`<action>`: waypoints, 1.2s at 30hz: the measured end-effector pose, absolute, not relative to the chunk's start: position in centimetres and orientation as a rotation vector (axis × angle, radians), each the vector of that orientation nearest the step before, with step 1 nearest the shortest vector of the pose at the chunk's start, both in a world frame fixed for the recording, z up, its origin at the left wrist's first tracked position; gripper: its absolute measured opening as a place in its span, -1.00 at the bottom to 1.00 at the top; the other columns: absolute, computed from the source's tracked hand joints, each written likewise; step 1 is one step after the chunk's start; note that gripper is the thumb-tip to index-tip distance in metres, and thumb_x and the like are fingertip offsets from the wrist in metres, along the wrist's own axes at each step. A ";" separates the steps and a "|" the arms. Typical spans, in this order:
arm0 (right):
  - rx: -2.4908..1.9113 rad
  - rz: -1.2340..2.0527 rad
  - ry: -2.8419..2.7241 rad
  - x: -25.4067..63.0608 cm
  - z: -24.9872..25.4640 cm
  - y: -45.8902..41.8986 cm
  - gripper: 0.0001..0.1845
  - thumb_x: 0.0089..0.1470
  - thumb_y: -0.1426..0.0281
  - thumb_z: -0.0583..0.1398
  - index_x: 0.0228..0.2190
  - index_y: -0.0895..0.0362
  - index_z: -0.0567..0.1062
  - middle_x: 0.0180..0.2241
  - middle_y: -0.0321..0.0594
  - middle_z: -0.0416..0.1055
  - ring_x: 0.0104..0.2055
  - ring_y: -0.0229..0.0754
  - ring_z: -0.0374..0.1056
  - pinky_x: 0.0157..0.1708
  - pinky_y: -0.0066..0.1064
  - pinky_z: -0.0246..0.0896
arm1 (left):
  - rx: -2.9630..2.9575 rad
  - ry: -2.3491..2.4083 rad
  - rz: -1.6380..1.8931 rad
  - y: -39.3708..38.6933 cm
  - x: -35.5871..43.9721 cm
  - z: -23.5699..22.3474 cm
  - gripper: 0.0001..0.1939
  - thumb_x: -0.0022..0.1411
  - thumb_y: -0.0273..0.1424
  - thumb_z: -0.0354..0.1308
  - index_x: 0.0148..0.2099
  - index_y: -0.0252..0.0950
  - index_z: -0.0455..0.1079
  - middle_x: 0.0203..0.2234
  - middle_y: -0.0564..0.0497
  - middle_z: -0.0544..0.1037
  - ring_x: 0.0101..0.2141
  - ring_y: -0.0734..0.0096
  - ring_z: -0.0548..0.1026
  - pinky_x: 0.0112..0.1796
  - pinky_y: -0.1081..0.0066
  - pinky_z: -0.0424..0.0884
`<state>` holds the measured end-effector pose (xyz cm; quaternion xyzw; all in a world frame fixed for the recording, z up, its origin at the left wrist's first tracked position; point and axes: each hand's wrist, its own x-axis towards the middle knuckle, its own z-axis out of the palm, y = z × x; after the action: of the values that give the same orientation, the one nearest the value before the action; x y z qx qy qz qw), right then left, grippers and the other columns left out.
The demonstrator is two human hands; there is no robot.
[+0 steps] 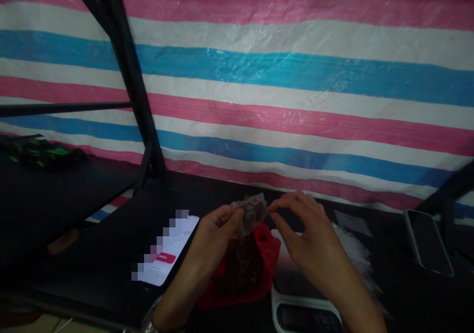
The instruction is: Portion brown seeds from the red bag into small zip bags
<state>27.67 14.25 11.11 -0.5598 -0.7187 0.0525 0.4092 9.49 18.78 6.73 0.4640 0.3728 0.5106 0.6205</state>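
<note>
A striped plastic sheet (259, 91) in pink, white and blue hangs behind everything; at the far left a black and green object (44, 150), too dim to make out, lies on a dark shelf (85, 185), and beside it a black metal post (129, 71) rises at a slant. Next, on the black table (185, 185), comes a phone (181, 239) with a lit screen, part of it blurred into blocks. Just right of it the left hand (215, 234) – a shiny band (151, 318) at its wrist – holds a small clear bag (255, 212) between thumb and fingers, with something brownish inside. That bag is up above an open red bag (272, 254), which is filled with dark brown, crumbly stuff (242, 269). The right hand (307, 229) pinches the small bag's right edge with thumb and forefinger, its other fingers curled. Beneath that hand and forearm sits a white scale (277, 308), its display at the near edge. Farther right, clear plastic bags (353, 249) lie in an overlapping pile, and then – near the right edge – a second phone (427, 239), its screen dark
</note>
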 end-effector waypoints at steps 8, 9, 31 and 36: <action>-1.530 0.363 -1.753 23.0 10.2 15.1 -0.95 0.23 0.43 0.34 -0.29 0.03 0.58 -0.28 -0.30 0.60 -0.20 -0.09 0.47 -0.20 -0.29 0.19 | 1.080 0.912 1.275 18.6 8.9 8.1 -0.40 -0.17 0.12 0.55 -0.48 -0.29 0.46 -0.60 0.14 0.50 -0.55 0.51 0.47 -0.50 0.53 0.41; -1.550 0.375 -1.711 22.9 10.0 15.3 -0.94 0.22 0.44 0.34 -0.30 0.04 0.57 -0.28 -0.29 0.60 -0.19 -0.08 0.48 -0.21 -0.29 0.19 | 1.079 0.895 1.258 18.6 8.8 8.1 -0.41 -0.15 0.13 0.54 -0.46 -0.29 0.47 -0.58 0.14 0.51 -0.54 0.50 0.49 -0.47 0.52 0.45; -1.570 0.432 -1.780 22.8 8.0 17.1 -0.85 0.31 0.54 0.20 -0.25 0.07 0.53 -0.25 -0.22 0.62 -0.22 -0.10 0.53 -0.22 -0.35 0.22 | 0.869 0.863 1.090 20.0 6.1 5.7 -0.88 0.27 -0.42 0.34 -0.20 -0.26 0.44 -0.28 -0.07 0.70 -0.33 0.27 0.69 -0.12 0.22 0.63; -1.333 0.543 -1.967 22.9 8.2 16.5 -0.85 0.32 0.54 0.22 -0.22 0.04 0.54 -0.21 -0.31 0.61 -0.15 -0.16 0.53 -0.13 -0.37 0.26 | 0.507 0.775 1.041 20.3 6.5 6.1 -0.75 0.52 -0.48 0.02 -0.25 -0.36 0.45 -0.43 -0.08 0.66 -0.44 0.39 0.64 -0.26 0.35 0.65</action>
<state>22.87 16.52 8.20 -0.5133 -0.7575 0.2091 0.3450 6.55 20.29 6.07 0.2337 0.3570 0.4796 0.7668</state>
